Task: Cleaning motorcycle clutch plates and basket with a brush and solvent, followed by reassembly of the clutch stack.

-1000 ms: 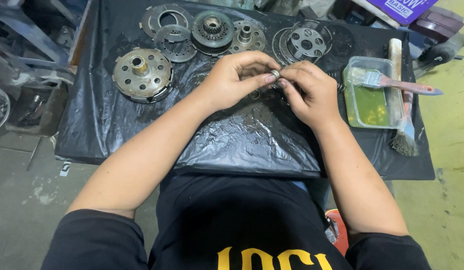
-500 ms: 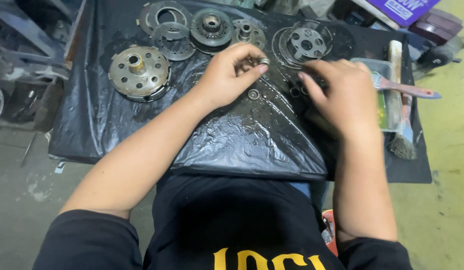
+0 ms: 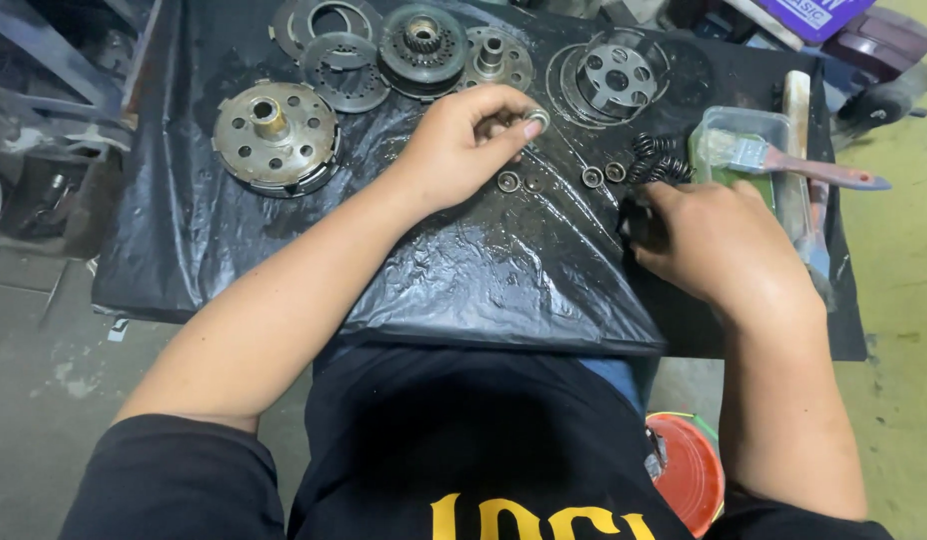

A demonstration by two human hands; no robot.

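Left hand [image 3: 462, 150] fingers pinch 1 small ring [image 3: 537, 118]; right hand [image 3: 719, 240] fingers close on springs [image 3: 656, 160]. 4 rings [image 3: 561, 179] lie loose on counter [image 3: 484, 270].

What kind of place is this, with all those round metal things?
Probably a small repair workshop for engines or motorbikes. Oily round metal clutch parts lie on a black plastic sheet, a paintbrush rests on a tub of cleaning liquid, and the left hand holds a small metal ring.

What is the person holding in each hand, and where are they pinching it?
The left hand pinches a small metal ring by its rim, between thumb and fingertips. The right hand reaches among the black springs; whether it grips one cannot be told.
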